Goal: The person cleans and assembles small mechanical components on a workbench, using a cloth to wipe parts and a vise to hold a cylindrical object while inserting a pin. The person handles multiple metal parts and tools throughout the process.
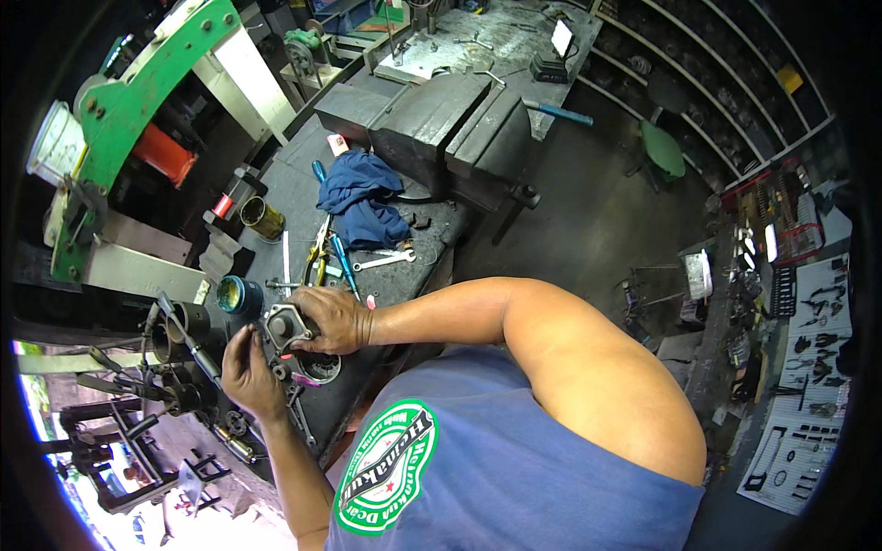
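Dark workbench (292,191), surface grimy. Bulky metal vise (432,119) at its far end. Crumpled blue cloth (356,195) lies just beside the vise; small red-and-white box (338,144) near the cloth. Toward the left edge: open tin (264,219), stained. Nearer: open blue jar (237,295). Right of these, close together: yellow-handled pliers (318,253), blue-handled screwdriver (342,257), bright wrench (386,262). Near end: round metal part (322,369), partly hidden; more wrenches (299,411) beside it.

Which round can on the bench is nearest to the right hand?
The blue can, just beyond the right hand; the yellowish can stands farther away, left of the blue cloth.
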Demonstrator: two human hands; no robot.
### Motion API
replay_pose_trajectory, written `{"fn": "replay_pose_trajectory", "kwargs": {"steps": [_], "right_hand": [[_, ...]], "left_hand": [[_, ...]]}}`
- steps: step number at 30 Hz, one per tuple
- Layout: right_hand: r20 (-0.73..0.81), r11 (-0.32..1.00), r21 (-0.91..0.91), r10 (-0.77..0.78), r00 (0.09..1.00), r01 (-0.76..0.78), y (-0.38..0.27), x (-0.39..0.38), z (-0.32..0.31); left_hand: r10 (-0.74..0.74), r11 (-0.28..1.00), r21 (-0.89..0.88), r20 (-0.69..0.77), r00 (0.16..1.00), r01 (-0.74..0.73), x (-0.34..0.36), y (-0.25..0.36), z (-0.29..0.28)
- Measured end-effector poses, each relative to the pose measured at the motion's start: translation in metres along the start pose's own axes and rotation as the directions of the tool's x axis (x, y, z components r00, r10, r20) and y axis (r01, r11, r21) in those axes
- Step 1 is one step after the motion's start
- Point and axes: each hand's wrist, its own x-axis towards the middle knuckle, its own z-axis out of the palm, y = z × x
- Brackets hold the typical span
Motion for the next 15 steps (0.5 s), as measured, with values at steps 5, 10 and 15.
{"fn": "replay_pose_trajectory", "kwargs": {"steps": [5, 10, 15], "right_hand": [[-0.026, 0.999, 0.020, -0.041, 0.999, 0.042, 0.001, 0.000, -0.001], [-0.043, 0.998, 0.025, -0.063, 0.997, 0.064, 0.006, 0.000, 0.001], [-0.082, 0.995, 0.025, -0.090, 0.993, 0.092, 0.006, 0.001, 0.001]], "left_hand": [[-0.152, 0.965, -0.193, 0.150, 0.977, 0.180, 0.033, -0.013, 0.022], [-0.196, 0.946, -0.189, 0.308, 0.931, 0.262, 0.043, -0.022, 0.011], [-0.044, 0.996, -0.055, 0.328, 0.944, 0.065, 0.046, -0.015, 0.010]]}}
